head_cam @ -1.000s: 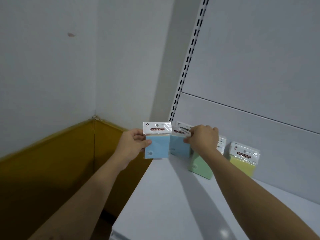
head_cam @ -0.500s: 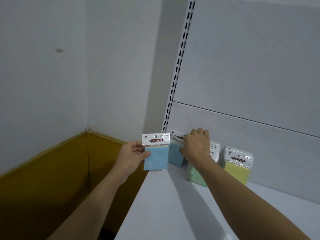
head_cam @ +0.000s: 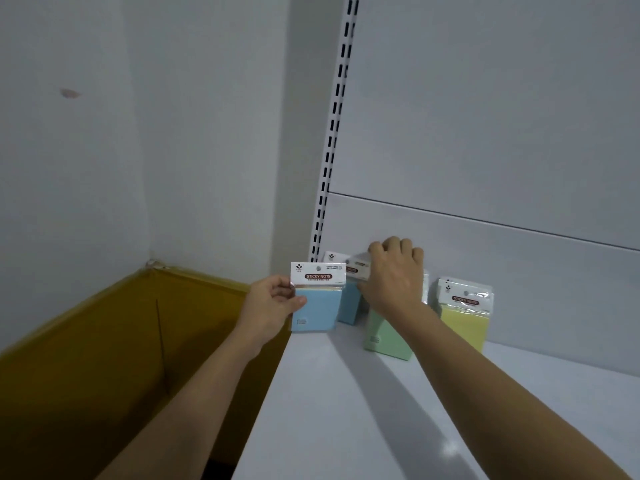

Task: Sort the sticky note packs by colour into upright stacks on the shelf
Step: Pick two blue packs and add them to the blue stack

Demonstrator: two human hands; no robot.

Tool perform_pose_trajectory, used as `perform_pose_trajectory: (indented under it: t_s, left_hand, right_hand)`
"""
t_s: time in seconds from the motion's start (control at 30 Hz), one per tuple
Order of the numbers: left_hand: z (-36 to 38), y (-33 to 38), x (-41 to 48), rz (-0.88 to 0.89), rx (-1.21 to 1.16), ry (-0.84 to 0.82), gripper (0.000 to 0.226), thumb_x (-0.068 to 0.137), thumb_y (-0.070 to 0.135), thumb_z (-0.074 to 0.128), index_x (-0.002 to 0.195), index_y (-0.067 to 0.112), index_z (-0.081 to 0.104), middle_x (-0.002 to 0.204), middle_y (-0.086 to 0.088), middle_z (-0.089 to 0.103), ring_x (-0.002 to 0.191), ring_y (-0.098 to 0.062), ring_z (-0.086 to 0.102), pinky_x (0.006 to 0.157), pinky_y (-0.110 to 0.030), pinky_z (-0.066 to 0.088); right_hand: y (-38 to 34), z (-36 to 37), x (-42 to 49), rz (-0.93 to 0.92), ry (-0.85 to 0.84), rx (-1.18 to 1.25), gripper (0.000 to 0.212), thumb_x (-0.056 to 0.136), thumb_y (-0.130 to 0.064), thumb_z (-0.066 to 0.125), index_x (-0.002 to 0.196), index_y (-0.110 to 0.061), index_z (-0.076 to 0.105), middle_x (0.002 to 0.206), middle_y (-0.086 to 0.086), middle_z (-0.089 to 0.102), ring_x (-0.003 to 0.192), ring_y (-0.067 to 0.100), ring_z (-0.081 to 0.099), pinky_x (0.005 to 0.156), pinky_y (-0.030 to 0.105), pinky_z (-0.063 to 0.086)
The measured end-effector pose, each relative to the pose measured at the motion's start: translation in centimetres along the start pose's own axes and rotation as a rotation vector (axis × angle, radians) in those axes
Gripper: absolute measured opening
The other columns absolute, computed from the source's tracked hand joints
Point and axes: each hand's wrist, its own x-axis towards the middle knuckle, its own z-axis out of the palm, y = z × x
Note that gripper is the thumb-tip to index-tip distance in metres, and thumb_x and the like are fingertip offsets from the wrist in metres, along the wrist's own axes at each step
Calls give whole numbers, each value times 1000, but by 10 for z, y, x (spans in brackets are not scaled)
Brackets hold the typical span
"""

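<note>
Upright, header topmost, blue pack pinched by left hand.

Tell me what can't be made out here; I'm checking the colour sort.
Head view only:
- Blue stack: pack count hidden by the held blue pack in the left hand and by the right hand.
- Green stack: headers mostly behind the right wrist.
- Yellow stack: small print too small.
- Brown box: inside dark, cut by the bottom edge.
</note>
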Motion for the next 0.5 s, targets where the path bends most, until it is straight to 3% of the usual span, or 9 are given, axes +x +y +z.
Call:
perform_pose_trajectory:
  t_s: [0.13, 0.23, 0.4, 0.5]
  left_hand:
    - [8, -2, 6, 11, 7, -26, 17, 83, 2, 69, 91, 13, 60, 95, -6, 67, 91, -18, 66, 76, -32, 57]
    - [16, -5, 13, 13, 3, -47, 18, 82, 1, 70, 90, 15, 60, 94, -5, 67, 91, -20, 66, 78, -32, 57]
    - [31, -7, 26, -2, 80, -21, 17, 83, 9, 70, 92, 17, 59, 100, -3, 65, 97, -16, 63, 79, -32, 58]
    - [37, -10, 30, 16, 125, 1, 19, 84, 10, 69, 101, 15, 61, 103, -3, 65, 97, -17, 63, 75, -29, 58]
  right_hand:
    - [13, -10, -33, 25, 208, 159, 44, 64, -27, 80, 104, -13, 66, 112, 11, 61, 103, 32, 51, 86, 38, 28]
    - [13, -16, -73, -27, 238, 268, 38, 68, -26, 76, 103, -17, 65, 112, 7, 62, 103, 29, 50, 90, 40, 34]
    - [-1, -10, -117, -101, -38, 391, 36, 76, -44, 57, 102, -21, 68, 103, 0, 64, 94, 23, 59, 78, 33, 48]
    - [-8, -6, -135, -98, -264, 432, 53, 78, -61, 45, 115, -30, 67, 114, -6, 63, 108, 19, 57, 88, 34, 48]
